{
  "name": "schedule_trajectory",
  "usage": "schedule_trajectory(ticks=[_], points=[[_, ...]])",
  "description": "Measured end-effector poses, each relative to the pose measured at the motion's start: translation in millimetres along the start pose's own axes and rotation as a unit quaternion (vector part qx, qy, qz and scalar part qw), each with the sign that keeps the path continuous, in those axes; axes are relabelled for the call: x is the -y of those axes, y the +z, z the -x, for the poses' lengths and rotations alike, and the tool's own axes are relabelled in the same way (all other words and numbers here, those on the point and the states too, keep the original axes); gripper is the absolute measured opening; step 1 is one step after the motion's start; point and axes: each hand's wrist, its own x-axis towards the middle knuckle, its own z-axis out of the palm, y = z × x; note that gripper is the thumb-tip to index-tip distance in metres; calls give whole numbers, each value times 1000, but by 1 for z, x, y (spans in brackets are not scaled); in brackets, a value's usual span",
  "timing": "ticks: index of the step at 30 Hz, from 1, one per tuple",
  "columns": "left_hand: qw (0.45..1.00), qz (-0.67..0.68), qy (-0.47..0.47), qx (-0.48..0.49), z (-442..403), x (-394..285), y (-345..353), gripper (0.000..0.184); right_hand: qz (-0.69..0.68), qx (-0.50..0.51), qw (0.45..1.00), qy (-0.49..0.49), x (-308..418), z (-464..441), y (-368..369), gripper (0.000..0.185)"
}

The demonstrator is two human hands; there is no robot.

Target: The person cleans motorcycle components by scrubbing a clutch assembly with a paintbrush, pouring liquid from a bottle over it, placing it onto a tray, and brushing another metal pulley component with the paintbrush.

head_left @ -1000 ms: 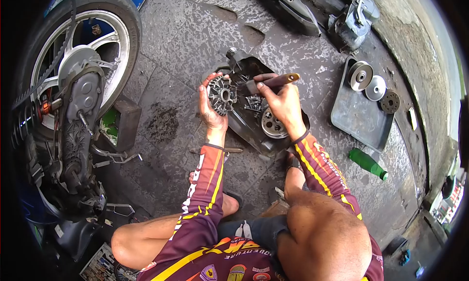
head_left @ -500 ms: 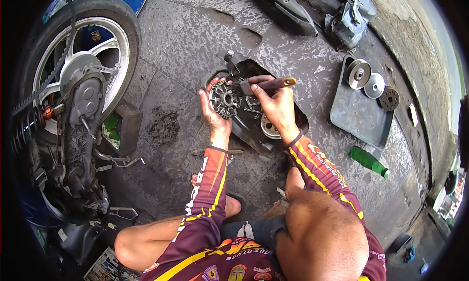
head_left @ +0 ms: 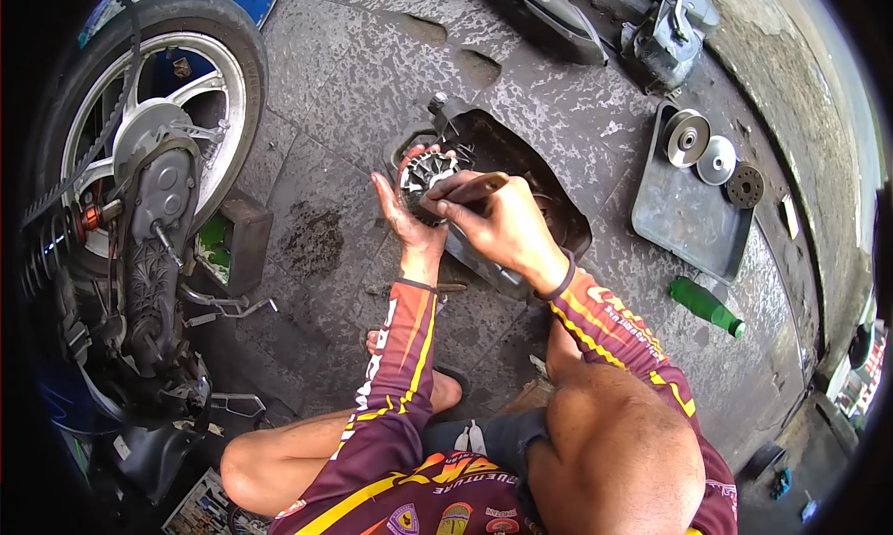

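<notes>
My left hand [head_left: 409,220] holds a round finned metal part [head_left: 426,170] from below and the left, its face turned up. Closed round the handle of a brush [head_left: 484,189], my right hand [head_left: 507,220] lies over the right side of that part. The brush's tip is hidden by my fingers and seems to touch the metal. Both hands are above the near-left side of a dark casing [head_left: 558,186] on the ground. My right hand hides much of the casing's inside.
A grey tray [head_left: 688,228] at the right bears round metal discs [head_left: 716,160]. Near it lies a green bottle [head_left: 705,307]. A wheel [head_left: 233,79] with an engine part [head_left: 167,186] stands at the left. Another metal housing [head_left: 665,46] sits at the upper right.
My right hand has moved left with the brush, from over the casing onto the finned part. My left hand still holds the part, in nearly the same place.
</notes>
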Motion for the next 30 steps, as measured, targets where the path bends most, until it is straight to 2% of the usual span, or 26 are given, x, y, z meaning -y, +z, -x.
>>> schedule_trajectory(ticks=[2,3,5,6,8,9,12,13,14,16,18,19,22,24,25,26,28,30], points=[[1000,10,0,17,-1,0,-1,78,36,19,996,81,-12,-2,0,11],[1000,11,1,19,-2,2,-4,78,37,18,996,79,-15,-1,1,11],[999,-31,15,0,-4,3,-11,77,34,-21,999,10,-19,2,5,15],[998,-38,22,-37,0,4,0,76,33,-19,999,11,-17,1,4,15],[1000,-15,19,-9,3,0,4,75,-51,-10,995,85,-9,0,0,14],[1000,-12,22,12,-3,1,0,75,-18,-52,997,54,-17,-9,-2,11],[999,-25,18,-16,-1,5,-7,77,-21,19,999,32,-6,3,2,10],[1000,1,9,1,3,3,0,77,-44,5,997,63,-14,4,4,10],[1000,4,16,22,0,4,-5,77,-10,-39,998,55,-21,0,0,11],[999,-29,21,-4,-3,5,-6,77,-36,-46,993,103,-14,3,3,16],[999,-21,26,-11,3,3,-3,76,-8,39,999,29,-5,6,3,18],[998,-44,39,-12,5,4,-7,76,-46,42,993,96,-11,2,1,16],[999,-31,21,14,1,6,-9,76,-6,-15,995,103,-16,-1,1,14],[999,33,-12,42,9,-1,-3,77,-36,60,997,34,-13,6,2,14],[997,47,0,62,7,-2,-5,78,1,92,994,54,-4,1,-9,14],[997,47,2,62,3,-2,-6,78,-29,84,986,138,1,-4,-17,15],[999,8,4,43,-2,-4,-11,75,-104,35,982,154,-14,-3,-19,16],[998,14,-4,56,-5,-4,-14,75,-83,63,988,110,-17,-1,-15,15]])
